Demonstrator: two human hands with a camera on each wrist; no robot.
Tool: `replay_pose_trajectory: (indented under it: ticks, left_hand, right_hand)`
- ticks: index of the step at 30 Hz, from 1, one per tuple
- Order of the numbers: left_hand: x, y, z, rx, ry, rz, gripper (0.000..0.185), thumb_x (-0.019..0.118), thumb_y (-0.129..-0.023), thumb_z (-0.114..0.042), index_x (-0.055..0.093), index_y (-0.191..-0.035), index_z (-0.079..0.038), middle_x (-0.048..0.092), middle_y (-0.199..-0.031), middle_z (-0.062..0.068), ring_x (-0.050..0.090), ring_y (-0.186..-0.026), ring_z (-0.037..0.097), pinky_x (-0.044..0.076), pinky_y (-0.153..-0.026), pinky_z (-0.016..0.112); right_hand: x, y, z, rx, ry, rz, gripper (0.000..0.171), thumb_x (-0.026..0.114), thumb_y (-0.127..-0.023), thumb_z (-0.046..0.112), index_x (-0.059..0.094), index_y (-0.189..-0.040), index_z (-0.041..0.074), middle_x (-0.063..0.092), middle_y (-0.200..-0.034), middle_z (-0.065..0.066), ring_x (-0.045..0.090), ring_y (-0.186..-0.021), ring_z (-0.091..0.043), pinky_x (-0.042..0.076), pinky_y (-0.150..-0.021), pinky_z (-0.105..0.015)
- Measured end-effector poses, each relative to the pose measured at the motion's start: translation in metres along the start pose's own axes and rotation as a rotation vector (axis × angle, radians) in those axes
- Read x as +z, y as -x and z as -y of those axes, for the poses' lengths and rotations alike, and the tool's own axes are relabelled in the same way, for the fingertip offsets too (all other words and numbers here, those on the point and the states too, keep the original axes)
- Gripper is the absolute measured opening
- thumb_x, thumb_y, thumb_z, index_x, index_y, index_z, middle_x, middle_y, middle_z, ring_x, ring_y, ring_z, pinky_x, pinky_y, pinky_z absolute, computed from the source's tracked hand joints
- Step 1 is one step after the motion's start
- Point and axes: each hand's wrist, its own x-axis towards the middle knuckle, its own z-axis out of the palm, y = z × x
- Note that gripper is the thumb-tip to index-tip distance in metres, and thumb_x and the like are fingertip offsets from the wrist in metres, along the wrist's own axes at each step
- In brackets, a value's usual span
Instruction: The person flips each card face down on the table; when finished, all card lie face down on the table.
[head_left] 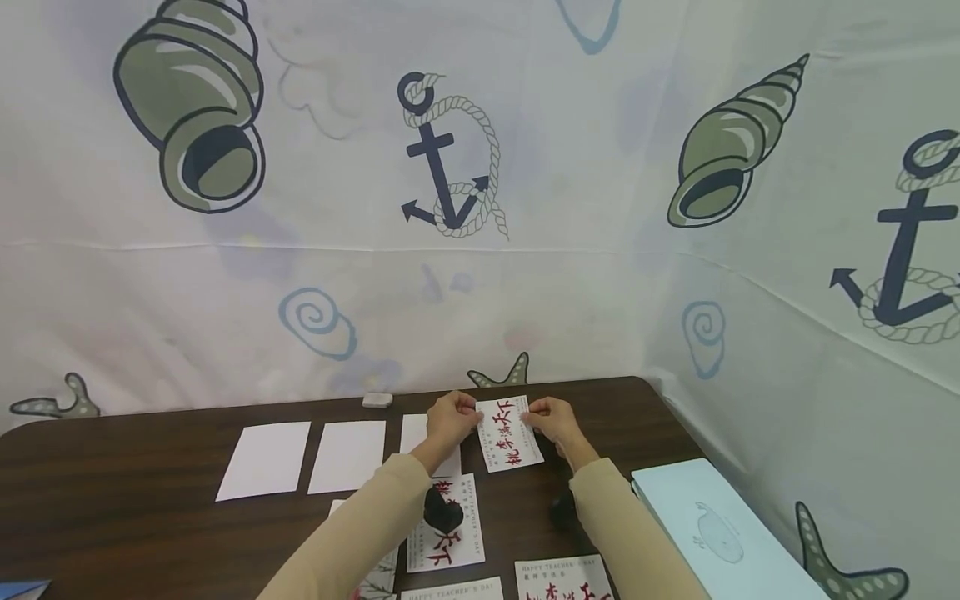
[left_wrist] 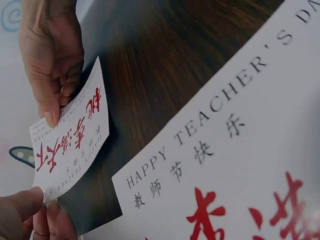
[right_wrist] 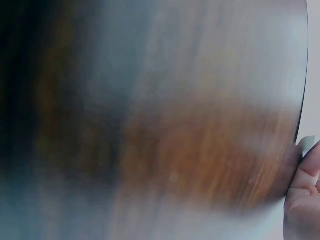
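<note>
Both hands pinch the printed card [head_left: 510, 433] at centre frame, left hand [head_left: 450, 419] and right hand [head_left: 550, 421] on opposite edges; lower it flat, square with the blank cards [head_left: 347, 456] at left

Smooth paper card [head_left: 510, 433], dark wood-grain table [head_left: 150, 517]

On the desk [head_left: 150, 533], three blank cards [head_left: 266, 459] lie in a row at nine o'clock of the held card [head_left: 510, 433]; the left hand [head_left: 450, 419] pinches that card's nine o'clock edge, the right hand [head_left: 550, 421] its three o'clock edge. An eraser [head_left: 377, 401] sits at eleven o'clock; printed cards [head_left: 445, 533] lie at six o'clock, a booklet [head_left: 712, 525] at four o'clock.
</note>
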Motion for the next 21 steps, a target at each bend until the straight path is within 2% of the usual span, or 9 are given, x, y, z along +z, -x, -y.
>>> replay_pose_trajectory:
  ticks: [4, 9, 11, 16, 21]
  left_hand:
    - [0.001, 0.000, 0.000, 0.012, -0.004, -0.024, 0.013, 0.072, -0.079, -0.007, 0.064, -0.090, -0.004, 0.063, -0.075, 0.004, 0.057, -0.057, 0.009, 0.047, -0.053, 0.022]
    - [-0.001, 0.000, 0.003, -0.013, 0.018, -0.028, 0.009, 0.069, -0.079, -0.004, 0.063, -0.086, -0.005, 0.061, -0.074, 0.003, 0.058, -0.058, 0.009, 0.049, -0.052, 0.020]
    - [-0.002, -0.001, 0.003, -0.017, 0.013, -0.032, 0.008, 0.068, -0.078, -0.003, 0.063, -0.085, -0.005, 0.061, -0.073, 0.003, 0.058, -0.057, 0.009, 0.049, -0.052, 0.020]
    - [-0.004, -0.002, -0.003, -0.020, 0.071, -0.034, 0.008, 0.065, -0.077, -0.002, 0.063, -0.084, -0.004, 0.062, -0.072, 0.004, 0.059, -0.055, 0.008, 0.051, -0.051, 0.022]
    - [-0.004, 0.000, -0.011, 0.003, 0.130, -0.018, 0.009, 0.063, -0.077, -0.003, 0.064, -0.086, -0.002, 0.066, -0.072, 0.005, 0.059, -0.052, 0.006, 0.052, -0.050, 0.023]
  right_hand:
    - [0.000, 0.004, 0.003, -0.004, 0.003, -0.008, 0.016, 0.069, -0.083, 0.004, 0.058, -0.092, -0.004, 0.057, -0.078, -0.006, 0.052, -0.069, -0.014, 0.049, -0.067, -0.029]
    - [0.007, 0.021, 0.009, -0.080, 0.065, -0.043, 0.016, 0.068, -0.084, 0.005, 0.058, -0.095, -0.003, 0.056, -0.079, -0.006, 0.051, -0.069, -0.014, 0.045, -0.060, -0.025]
    - [0.012, 0.030, 0.013, -0.136, 0.090, -0.012, 0.017, 0.068, -0.084, 0.006, 0.058, -0.095, -0.002, 0.056, -0.078, -0.006, 0.049, -0.069, -0.013, 0.042, -0.058, -0.024]
    - [0.025, 0.053, 0.023, -0.229, 0.089, 0.147, 0.028, 0.074, -0.080, 0.014, 0.057, -0.095, -0.003, 0.055, -0.077, -0.005, 0.047, -0.067, -0.011, 0.041, -0.057, -0.022]
    - [0.029, 0.061, 0.028, -0.321, 0.167, 0.142, 0.033, 0.077, -0.075, 0.013, 0.054, -0.093, -0.002, 0.057, -0.077, -0.009, 0.048, -0.064, -0.010, 0.042, -0.055, -0.021]
